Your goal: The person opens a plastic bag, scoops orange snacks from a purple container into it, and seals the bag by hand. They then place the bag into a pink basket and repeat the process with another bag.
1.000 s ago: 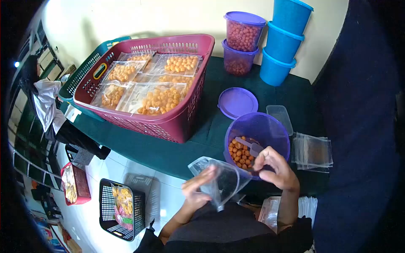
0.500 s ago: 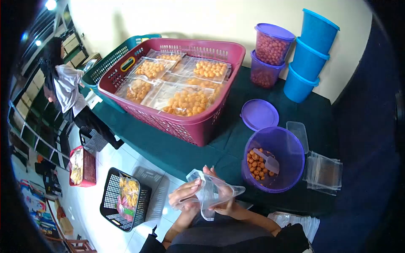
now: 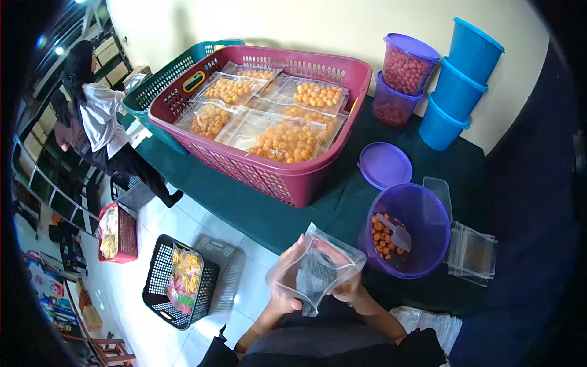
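My left hand [image 3: 285, 292] curls round the near-left side of a clear, soft plastic bag [image 3: 319, 270], thumb low against the film and fingers stretched up along it. My right hand [image 3: 348, 289] is at the other side, partly seen through the plastic; whether its fingers pinch or lie spread I can't tell. The bag is between my hands, in front of the long edge of the table [image 3: 244, 202] with its dark green cloth. Its mouth gapes up towards my face, one pointed corner towards the table and one towards my body, so the opening runs longest away from me; the bottom is hidden. Half a second ago the film looked folded and narrower; now it stands wider, and a second ago my right hand was over the round purple plastic tub [image 3: 428, 244]. That tub sits by the table edge, just beside the bag's right corner, orange round snacks [image 3: 383, 237] and a pale scoop [image 3: 400, 237] inside. Flat clear bags [image 3: 472, 252] lie right of it, the round purple lid [image 3: 385, 166] just beyond. Bare cloth gives me room between the tub and the big maroon perforated basket [image 3: 299, 183] of filled bags [image 3: 284, 142]. Tiled floor [image 3: 235, 293] opens to my left.
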Demonstrator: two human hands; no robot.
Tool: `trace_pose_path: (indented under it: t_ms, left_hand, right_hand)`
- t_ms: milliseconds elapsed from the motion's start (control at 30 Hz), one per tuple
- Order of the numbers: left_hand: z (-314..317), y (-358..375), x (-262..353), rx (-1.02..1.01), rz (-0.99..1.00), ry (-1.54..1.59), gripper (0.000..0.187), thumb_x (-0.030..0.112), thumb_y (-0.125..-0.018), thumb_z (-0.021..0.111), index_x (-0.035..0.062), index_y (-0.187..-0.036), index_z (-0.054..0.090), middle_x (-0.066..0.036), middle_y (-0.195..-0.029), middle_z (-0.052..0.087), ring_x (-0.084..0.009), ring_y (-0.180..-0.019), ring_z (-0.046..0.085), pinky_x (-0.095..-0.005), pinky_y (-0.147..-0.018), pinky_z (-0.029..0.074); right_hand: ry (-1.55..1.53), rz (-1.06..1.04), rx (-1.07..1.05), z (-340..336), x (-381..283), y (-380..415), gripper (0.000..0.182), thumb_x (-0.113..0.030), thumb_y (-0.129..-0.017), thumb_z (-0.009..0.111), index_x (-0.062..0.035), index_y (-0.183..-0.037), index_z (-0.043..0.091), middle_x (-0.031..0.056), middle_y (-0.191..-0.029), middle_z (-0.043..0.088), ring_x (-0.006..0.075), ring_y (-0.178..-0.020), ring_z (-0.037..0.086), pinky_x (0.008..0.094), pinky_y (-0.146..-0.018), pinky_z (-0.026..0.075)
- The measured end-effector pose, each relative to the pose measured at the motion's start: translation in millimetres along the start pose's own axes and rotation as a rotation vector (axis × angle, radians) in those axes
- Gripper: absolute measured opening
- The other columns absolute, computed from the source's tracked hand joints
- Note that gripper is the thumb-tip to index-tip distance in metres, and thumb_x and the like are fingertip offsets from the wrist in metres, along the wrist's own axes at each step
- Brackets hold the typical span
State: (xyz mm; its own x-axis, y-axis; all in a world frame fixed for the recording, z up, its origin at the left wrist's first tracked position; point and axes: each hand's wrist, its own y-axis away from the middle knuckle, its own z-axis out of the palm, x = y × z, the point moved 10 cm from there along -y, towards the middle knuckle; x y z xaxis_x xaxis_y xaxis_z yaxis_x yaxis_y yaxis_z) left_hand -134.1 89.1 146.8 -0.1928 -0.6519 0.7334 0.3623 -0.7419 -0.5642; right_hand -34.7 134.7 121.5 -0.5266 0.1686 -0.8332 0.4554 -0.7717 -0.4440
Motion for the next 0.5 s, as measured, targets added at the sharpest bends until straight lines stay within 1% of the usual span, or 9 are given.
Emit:
trace_pose_path:
  t_ms: [33, 67, 100, 167, 200, 300, 367, 400, 500]
  left_hand:
    - [-5, 3, -4, -0.004, -0.006, 0.005, 0.074, 0.052, -0.069, 0.054, -0.0094, -0.108, 0.044, -0.024, -0.115, 0.039, -0.0313, -0.109, 0.038, -0.0370, -0.091, 0.033]
    - [-14, 8, -16, -0.010, -0.053, -0.065, 0.071, 0.049, -0.070, 0.055, -0.0086, -0.110, 0.042, -0.025, -0.117, 0.038, -0.0318, -0.111, 0.037, -0.0391, -0.092, 0.030]
    - [-21, 13, -25, -0.018, -0.099, -0.134, 0.069, 0.045, -0.071, 0.056, -0.0078, -0.112, 0.041, -0.025, -0.119, 0.036, -0.0322, -0.112, 0.036, -0.0412, -0.094, 0.028]
    - [-19, 16, -26, -0.040, -0.106, -0.167, 0.063, 0.041, -0.073, 0.056, -0.0090, -0.109, 0.043, -0.025, -0.116, 0.040, -0.0325, -0.109, 0.039, -0.0424, -0.094, 0.028]
    - [-13, 16, -21, -0.048, -0.099, -0.110, 0.063, 0.042, -0.073, 0.056, -0.0097, -0.108, 0.044, -0.025, -0.115, 0.041, -0.0325, -0.108, 0.041, -0.0419, -0.093, 0.029]
    - [-13, 17, -28, -0.060, -0.121, -0.014, 0.061, 0.041, -0.073, 0.056, -0.0099, -0.105, 0.045, -0.024, -0.114, 0.042, -0.0327, -0.107, 0.041, -0.0419, -0.093, 0.030]
    - [-7, 17, -27, -0.193, -0.035, 0.020, 0.080, 0.043, -0.058, 0.069, -0.0072, -0.113, 0.040, -0.022, -0.122, 0.034, -0.0295, -0.116, 0.032, -0.0403, -0.096, 0.024]
    - [-5, 18, -28, -0.204, -0.048, 0.031, 0.080, 0.043, -0.058, 0.069, -0.0072, -0.113, 0.040, -0.022, -0.122, 0.034, -0.0295, -0.116, 0.032, -0.0403, -0.096, 0.024]
    - [-9, 13, -34, -0.055, -0.135, 0.163, 0.080, 0.041, -0.054, 0.072, -0.0047, -0.112, 0.043, -0.022, -0.119, 0.038, -0.0301, -0.112, 0.036, -0.0408, -0.095, 0.026]
  right_hand:
    - [-0.012, 0.069, -0.009, 2, 6, 1, 0.081, -0.035, -0.059, 0.071, 0.0104, -0.115, 0.035, 0.0190, -0.115, 0.043, 0.0210, -0.103, 0.046, 0.0285, -0.086, 0.037]
    - [-0.044, 0.163, 0.002, 5, 11, 2, 0.090, -0.038, -0.055, 0.074, 0.0098, -0.118, 0.030, 0.0204, -0.122, 0.035, 0.0226, -0.108, 0.040, 0.0306, -0.090, 0.032]
    - [-0.040, 0.159, 0.009, 5, 11, -1, 0.090, -0.038, -0.055, 0.074, 0.0098, -0.118, 0.030, 0.0204, -0.122, 0.035, 0.0226, -0.108, 0.040, 0.0306, -0.090, 0.032]
    - [-0.147, -0.025, -0.031, 13, -5, -9, 0.100, -0.039, -0.050, 0.076, 0.0077, -0.121, 0.024, 0.0213, -0.126, 0.027, 0.0242, -0.115, 0.032, 0.0338, -0.095, 0.025]
    - [-0.188, -0.044, -0.040, 14, -5, -9, 0.108, -0.041, -0.046, 0.077, 0.0068, -0.123, 0.019, 0.0218, -0.129, 0.021, 0.0258, -0.118, 0.026, 0.0360, -0.098, 0.019]
    - [-0.138, -0.113, 0.036, 10, -10, -4, 0.104, -0.039, -0.047, 0.077, 0.0068, -0.123, 0.021, 0.0221, -0.128, 0.023, 0.0257, -0.118, 0.026, 0.0362, -0.098, 0.020]
    - [-0.121, -0.057, 0.045, 7, -5, 1, 0.096, -0.034, -0.052, 0.075, 0.0068, -0.122, 0.023, 0.0226, -0.126, 0.027, 0.0262, -0.117, 0.029, 0.0363, -0.097, 0.023]
    - [-0.074, -0.070, 0.056, 6, -6, 3, 0.091, -0.031, -0.055, 0.074, 0.0070, -0.121, 0.025, 0.0229, -0.125, 0.029, 0.0263, -0.116, 0.030, 0.0360, -0.096, 0.025]
    - [-0.004, -0.041, 0.155, 0, -8, 11, 0.079, -0.029, -0.060, 0.071, 0.0063, -0.119, 0.030, 0.0233, -0.123, 0.033, 0.0267, -0.114, 0.034, 0.0357, -0.094, 0.028]
